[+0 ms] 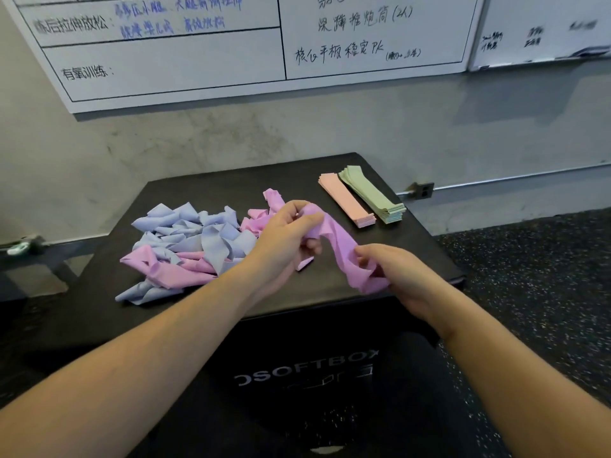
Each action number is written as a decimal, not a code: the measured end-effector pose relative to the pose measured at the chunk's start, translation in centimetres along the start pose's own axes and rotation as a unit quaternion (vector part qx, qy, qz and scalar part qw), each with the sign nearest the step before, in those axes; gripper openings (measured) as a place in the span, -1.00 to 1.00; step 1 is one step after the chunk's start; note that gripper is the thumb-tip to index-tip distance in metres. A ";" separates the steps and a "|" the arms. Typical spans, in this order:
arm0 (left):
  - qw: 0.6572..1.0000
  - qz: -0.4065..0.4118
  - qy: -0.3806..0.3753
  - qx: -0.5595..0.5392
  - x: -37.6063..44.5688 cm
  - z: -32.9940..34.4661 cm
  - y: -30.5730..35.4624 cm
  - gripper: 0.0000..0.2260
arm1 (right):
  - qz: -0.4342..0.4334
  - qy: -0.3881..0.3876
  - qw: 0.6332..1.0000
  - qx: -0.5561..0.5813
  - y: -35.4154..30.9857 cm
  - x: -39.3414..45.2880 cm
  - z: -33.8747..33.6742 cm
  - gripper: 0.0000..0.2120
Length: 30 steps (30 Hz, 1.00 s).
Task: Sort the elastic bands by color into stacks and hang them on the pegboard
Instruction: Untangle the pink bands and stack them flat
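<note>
I count two neat stacks on the black box (231,193): a pink stack (347,200) and a green stack (373,195), side by side. A loose pile (191,246) of blue and purple bands lies left. My left hand (284,239) and right hand (396,269), fingers curled, each grip an end of one purple band (340,246) above the box.

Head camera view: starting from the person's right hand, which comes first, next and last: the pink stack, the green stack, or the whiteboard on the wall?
From the right hand:
1. Pink stack, just beyond it on the black box.
2. Green stack, right beside the pink one, slightly farther right.
3. Whiteboard, up on the wall behind.
</note>
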<state>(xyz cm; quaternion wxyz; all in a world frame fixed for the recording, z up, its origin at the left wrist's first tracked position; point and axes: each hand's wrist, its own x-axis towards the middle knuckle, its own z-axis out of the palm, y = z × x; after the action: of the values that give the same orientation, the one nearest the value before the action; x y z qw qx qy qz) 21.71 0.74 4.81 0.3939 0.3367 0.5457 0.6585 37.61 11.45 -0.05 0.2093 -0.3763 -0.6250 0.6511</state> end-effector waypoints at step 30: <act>0.996 -0.040 -0.080 -0.015 -6.1 -0.2 2.3 -0.49 | -0.201 0.045 0.974 0.098 -3.1 -5.9 3.4 -0.86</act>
<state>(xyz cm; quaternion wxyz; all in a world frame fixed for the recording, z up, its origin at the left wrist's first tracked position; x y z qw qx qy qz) 24.00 -5.01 6.92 0.4677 0.3602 0.5154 0.6212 38.20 5.22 4.08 0.3995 -0.2494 -0.6107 0.6366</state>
